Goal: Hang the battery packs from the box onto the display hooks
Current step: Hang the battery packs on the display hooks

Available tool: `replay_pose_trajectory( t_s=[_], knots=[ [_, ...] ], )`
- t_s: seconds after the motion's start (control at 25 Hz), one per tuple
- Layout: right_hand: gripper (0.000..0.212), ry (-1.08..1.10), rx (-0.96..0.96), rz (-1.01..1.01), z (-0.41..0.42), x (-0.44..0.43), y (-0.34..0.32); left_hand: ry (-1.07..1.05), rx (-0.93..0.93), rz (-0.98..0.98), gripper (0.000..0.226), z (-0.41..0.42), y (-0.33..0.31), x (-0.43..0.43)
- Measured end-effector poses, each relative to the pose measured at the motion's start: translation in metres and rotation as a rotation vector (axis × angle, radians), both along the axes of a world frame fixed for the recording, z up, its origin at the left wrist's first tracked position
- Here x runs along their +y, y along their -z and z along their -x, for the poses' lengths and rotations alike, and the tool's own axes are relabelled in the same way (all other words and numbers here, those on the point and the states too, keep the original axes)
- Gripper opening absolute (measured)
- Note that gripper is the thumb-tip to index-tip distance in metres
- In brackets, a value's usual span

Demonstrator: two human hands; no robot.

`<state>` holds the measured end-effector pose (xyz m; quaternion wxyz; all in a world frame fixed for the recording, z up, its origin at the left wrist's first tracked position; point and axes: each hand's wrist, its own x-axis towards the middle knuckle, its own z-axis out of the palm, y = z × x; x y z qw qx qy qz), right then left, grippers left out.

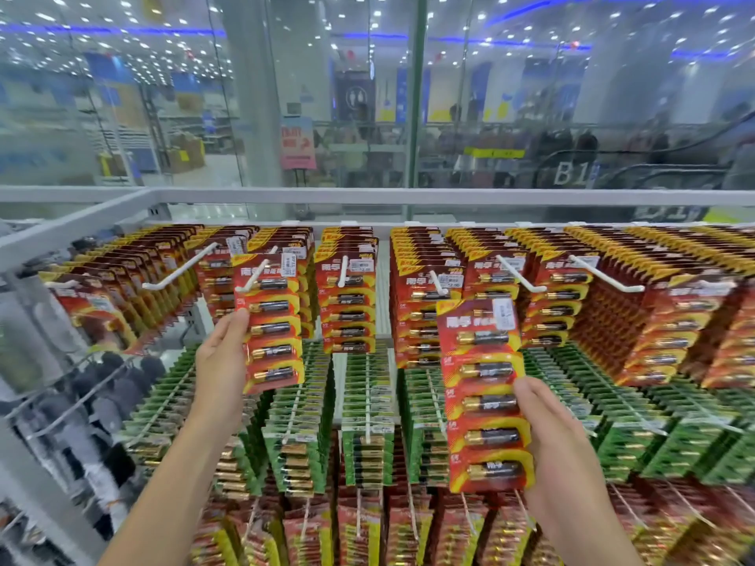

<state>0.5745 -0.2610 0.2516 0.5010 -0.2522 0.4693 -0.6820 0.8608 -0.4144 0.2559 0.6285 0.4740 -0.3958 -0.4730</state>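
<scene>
Left fingers pinch the left edge of a red battery pack, thumb in front. Its top is at a white display hook; threaded or just short of it, can't tell. Right fingers grip a second pack by its right edge, lower down and off any hook. Neighbouring hooks already carry deep rows of red packs, with green packs below. No box in view. Looks well along, with these two still to hang.
</scene>
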Motion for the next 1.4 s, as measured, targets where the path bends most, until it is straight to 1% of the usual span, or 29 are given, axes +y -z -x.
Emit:
replay_pose_trajectory(
  t_s=[0.12,0.24,0.32,0.68,0.84,1.0,1.16,1.24,1.32,1.4],
  knots=[
    [0.035,0.113,0.045,0.064,0.019,0.002,-0.009,-0.005,-0.014,0.003,0.021,0.001,0.001,-0.022],
    [0.02,0.187,0.08,0.089,0.032,0.003,-0.011,-0.011,-0.053,0.008,0.021,0.001,0.006,-0.04],
    [0.018,0.216,0.094,0.073,0.034,0.002,-0.011,-0.018,-0.065,0.003,0.021,0.001,0.009,-0.048],
    [0.025,0.186,0.2,0.035,0.039,-0.01,-0.018,-0.059,-0.026,0.004,0.017,0.009,0.014,-0.056],
    [0.025,0.198,0.276,-0.011,0.043,-0.049,-0.018,-0.082,-0.029,0.019,0.015,0.005,0.014,-0.057],
    [0.027,0.274,0.338,-0.044,0.047,-0.099,-0.008,-0.097,-0.036,0.029,0.014,0.003,0.014,-0.058],
    [0.023,0.312,0.378,-0.007,0.061,-0.13,0.013,-0.102,-0.039,0.024,0.014,0.002,0.016,-0.061],
    [0.023,0.318,0.385,0.007,0.062,-0.133,0.014,-0.111,-0.06,0.025,0.015,-0.001,0.017,-0.063],
    [0.015,0.325,0.398,0.014,0.062,-0.131,0.013,-0.117,-0.077,0.035,0.015,-0.004,0.018,-0.066],
    [0.017,0.335,0.419,0.02,0.06,-0.129,0.012,-0.12,-0.117,0.048,0.015,-0.007,0.021,-0.066]
  ],
)
